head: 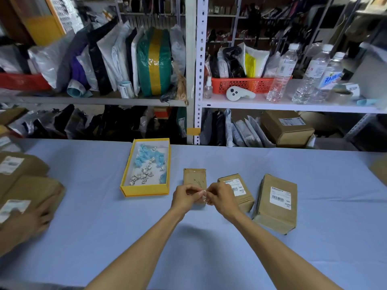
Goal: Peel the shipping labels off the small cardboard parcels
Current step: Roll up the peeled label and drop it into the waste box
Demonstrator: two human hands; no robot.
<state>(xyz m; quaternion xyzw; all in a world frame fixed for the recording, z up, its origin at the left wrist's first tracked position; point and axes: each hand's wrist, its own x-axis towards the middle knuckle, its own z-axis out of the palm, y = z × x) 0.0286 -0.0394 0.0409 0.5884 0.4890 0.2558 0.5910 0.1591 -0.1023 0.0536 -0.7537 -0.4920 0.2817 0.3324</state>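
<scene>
Two bare forearms reach forward over the pale blue tablecloth (pixel 209 243), and they meet above the middle of the table. The left hand (pixel 185 197) and the right hand (pixel 219 198) are close together, and both have the fingertips pinched on one small white crumpled label (pixel 203 195) that is held between them. The label seems already free from its box, so I think the person is now rolling or folding it into a little ball.

Just behind the hands, and partly hidden by them, lies the small brown cardboard parcel without label (pixel 195 180); its top shows only some marks where the sticker probably was. To the right of it, just beside the right hand, lies a second brown cardboard parcel with a white barcode label (pixel 237 188), and further right a third, bigger brown parcel with a white label (pixel 279 203). These two are not yet peeled.

To the left of the hands, near but apart, stands an open yellow shallow box (pixel 144 191) that holds many small crumpled white and blue paper pieces. In my judgement, the next move is to drop the crumpled label into this box, and then to take the nearest labelled parcel and lift one corner of its sticker with a nail. At the far left edge, another person's hand (pixel 31 222) rests on a pile of bigger brown parcels (pixel 31 189).
</scene>
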